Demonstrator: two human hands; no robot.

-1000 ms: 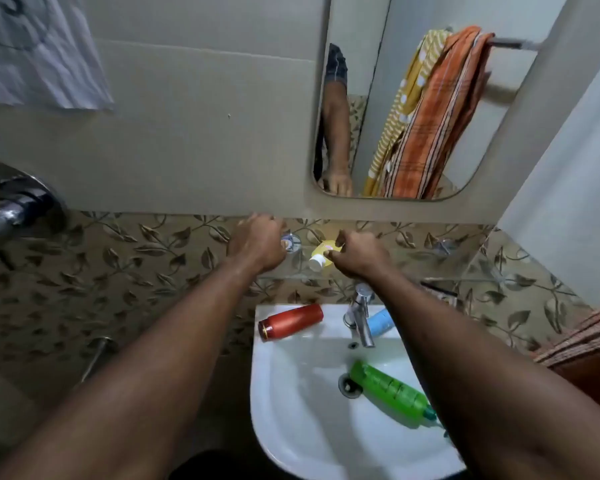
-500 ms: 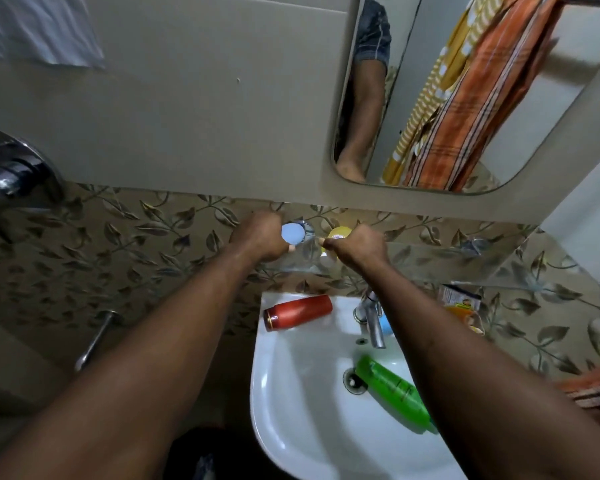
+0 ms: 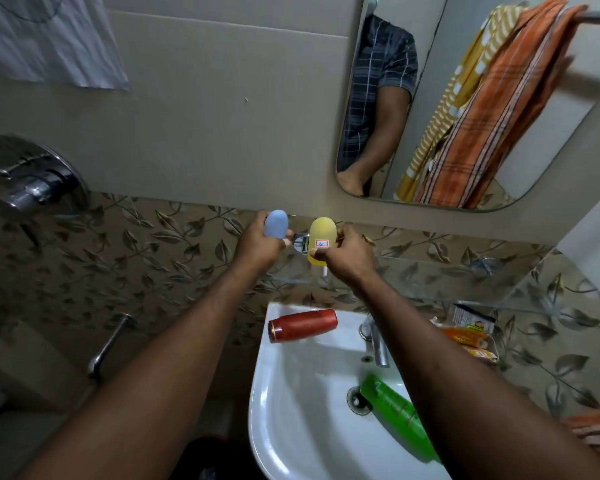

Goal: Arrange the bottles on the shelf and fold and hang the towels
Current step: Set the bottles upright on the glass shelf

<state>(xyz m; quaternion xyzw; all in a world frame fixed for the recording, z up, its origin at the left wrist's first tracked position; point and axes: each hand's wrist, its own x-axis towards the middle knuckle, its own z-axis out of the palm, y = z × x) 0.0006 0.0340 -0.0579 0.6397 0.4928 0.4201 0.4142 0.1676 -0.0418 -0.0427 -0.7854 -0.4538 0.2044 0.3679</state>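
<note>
Dark checked shirt (image 3: 374, 84) — short sleeves (image 3: 397, 72)

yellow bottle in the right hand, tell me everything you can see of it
The yellow bottle is small, smooth and matt, plastic by the look, with a rounded end up and a white tip showing below. A white label with a red border faces the camera. The right hand grips its lower half, thumb across the front. It stands upright over the glass shelf; whether it rests on it cannot be told.

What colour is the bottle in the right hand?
The bottle is yellow, with a red-edged label; head view.
</note>
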